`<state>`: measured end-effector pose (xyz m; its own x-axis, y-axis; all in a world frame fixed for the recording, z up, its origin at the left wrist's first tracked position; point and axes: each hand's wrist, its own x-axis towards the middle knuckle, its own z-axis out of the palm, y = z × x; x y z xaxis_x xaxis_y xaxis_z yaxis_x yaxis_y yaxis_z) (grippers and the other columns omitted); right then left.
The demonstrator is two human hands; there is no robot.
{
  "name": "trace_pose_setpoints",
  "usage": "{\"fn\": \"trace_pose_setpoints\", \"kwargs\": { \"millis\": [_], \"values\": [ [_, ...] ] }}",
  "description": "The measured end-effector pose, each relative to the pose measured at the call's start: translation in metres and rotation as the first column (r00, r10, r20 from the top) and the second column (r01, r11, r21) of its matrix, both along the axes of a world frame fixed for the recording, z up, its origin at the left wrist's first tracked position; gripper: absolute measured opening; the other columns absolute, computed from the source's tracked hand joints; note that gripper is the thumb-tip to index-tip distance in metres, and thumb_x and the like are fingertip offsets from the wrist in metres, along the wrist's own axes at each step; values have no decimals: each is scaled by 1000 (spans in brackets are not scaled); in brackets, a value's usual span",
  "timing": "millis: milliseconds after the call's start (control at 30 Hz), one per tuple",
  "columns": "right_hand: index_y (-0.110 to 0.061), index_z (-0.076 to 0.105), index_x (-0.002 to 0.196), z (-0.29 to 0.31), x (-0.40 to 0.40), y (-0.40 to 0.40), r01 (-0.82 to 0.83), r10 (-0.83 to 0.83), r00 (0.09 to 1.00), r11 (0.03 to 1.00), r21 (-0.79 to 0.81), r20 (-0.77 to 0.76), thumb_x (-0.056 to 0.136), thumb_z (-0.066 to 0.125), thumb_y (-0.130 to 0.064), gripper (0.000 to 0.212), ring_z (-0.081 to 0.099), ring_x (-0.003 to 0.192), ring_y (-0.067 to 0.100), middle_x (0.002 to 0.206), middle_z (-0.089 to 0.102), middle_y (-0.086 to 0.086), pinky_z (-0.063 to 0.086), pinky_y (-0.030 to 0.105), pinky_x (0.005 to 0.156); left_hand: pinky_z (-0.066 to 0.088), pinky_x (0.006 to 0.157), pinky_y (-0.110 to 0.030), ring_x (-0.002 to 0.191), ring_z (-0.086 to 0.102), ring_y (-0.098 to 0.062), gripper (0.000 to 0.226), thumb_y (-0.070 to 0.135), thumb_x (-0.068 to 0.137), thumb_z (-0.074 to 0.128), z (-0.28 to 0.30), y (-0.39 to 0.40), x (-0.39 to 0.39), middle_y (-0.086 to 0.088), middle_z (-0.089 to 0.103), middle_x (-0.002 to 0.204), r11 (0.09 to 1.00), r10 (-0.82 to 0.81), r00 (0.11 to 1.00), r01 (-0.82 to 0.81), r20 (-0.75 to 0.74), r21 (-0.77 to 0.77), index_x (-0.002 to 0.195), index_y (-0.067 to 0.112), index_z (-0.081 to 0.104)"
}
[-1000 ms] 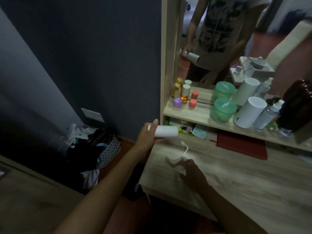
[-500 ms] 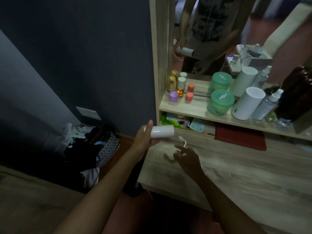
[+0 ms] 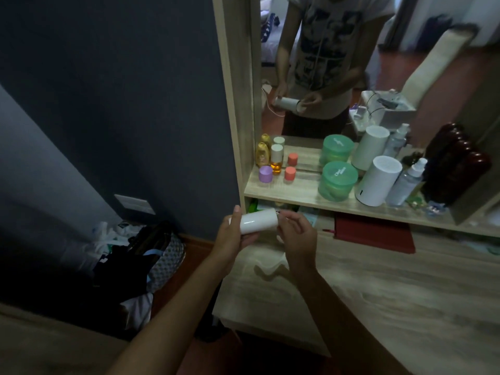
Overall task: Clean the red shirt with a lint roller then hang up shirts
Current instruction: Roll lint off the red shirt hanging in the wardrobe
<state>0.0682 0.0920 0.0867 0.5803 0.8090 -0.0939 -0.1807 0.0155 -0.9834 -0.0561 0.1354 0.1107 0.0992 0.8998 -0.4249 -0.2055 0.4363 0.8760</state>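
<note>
A: Lint roller (image 3: 258, 221), white cylinder, lying sideways in the air over the near-left corner of the desk (image 3: 378, 288). My left hand (image 3: 232, 236) is wrapped round its left end, thumb up on top.

B: Right hand?

A: Right hand (image 3: 296, 238) is at the roller's right end, fingers curled and pinching something there. Looks like the handle or a cover, mostly hidden behind the hand, can't tell which.

B: Step?

A: Readying the roller, I'd say. Left should keep the drum steady while right works the end piece straight along the axis, no twisting. Red shirt isn't in view.
</note>
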Motion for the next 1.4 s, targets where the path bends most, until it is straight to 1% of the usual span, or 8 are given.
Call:
{"fn": "trace_pose_setpoints", "kwargs": {
  "millis": [367,567,667,833,1033,1167,1300,1400],
  "values": [
    [-57,64,104,-7,24,-19,-94,86,990,993,71,110,86,53,-53,22,63,114,13,120,69,-1,52,47,96,61,76,-30,91,70,-21,45,42,100,42,-3,-36,53,-17,62,114,998,58,996,-58,66,-5,126,6,44],
    [-9,64,123,1,52,-11,-202,200,978,979,32,53,93,60,-13,31,67,100,22,111,70,16,58,25,77,46,58,-20,77,58,-12,39,44,96,50,4,-30,49,-6,60,98,985,67,941,-9,-331,174,109,8,52],
    [-4,64,123,9,64,3,-284,284,956,959,-10,71,94,59,-11,31,67,93,16,109,70,12,57,25,77,47,48,-19,65,63,-14,31,38,96,54,9,-26,43,-13,63,100,967,19,907,91,-422,238,104,8,57],
    [-4,69,111,17,73,24,-470,473,880,880,-65,45,93,59,-10,22,66,79,17,97,70,12,52,22,61,45,40,-25,44,59,-26,44,28,99,40,10,-15,31,-18,63,107,938,-230,909,302,-349,170,140,42,39],
    [-15,60,96,8,58,40,-520,522,853,847,-113,-10,87,68,-30,19,67,73,20,96,68,14,50,30,55,38,44,-20,73,55,-23,45,28,85,44,13,2,19,-15,62,110,940,-336,932,342,-137,16,124,43,59],
    [-16,58,111,-24,54,48,-259,411,866,856,-446,285,86,55,-55,46,63,90,22,102,64,3,47,30,75,44,44,-27,86,56,-40,44,46,75,48,-5,18,17,-22,50,129,977,-208,957,214,-201,6,118,48,56],
    [-11,65,114,-88,63,40,-149,641,656,627,-764,398,81,52,-60,61,61,104,33,111,66,14,47,37,88,52,82,-63,121,50,-46,59,70,73,47,-30,26,8,-15,44,143,978,-159,934,192,-318,76,129,49,49],
    [-13,60,126,-121,56,38,-164,741,584,508,-846,332,78,55,-59,67,61,112,31,120,65,15,48,36,92,53,85,-53,114,54,-39,47,61,85,42,-31,24,7,-10,49,135,981,-116,937,160,-330,108,129,45,48]
  ]
}}
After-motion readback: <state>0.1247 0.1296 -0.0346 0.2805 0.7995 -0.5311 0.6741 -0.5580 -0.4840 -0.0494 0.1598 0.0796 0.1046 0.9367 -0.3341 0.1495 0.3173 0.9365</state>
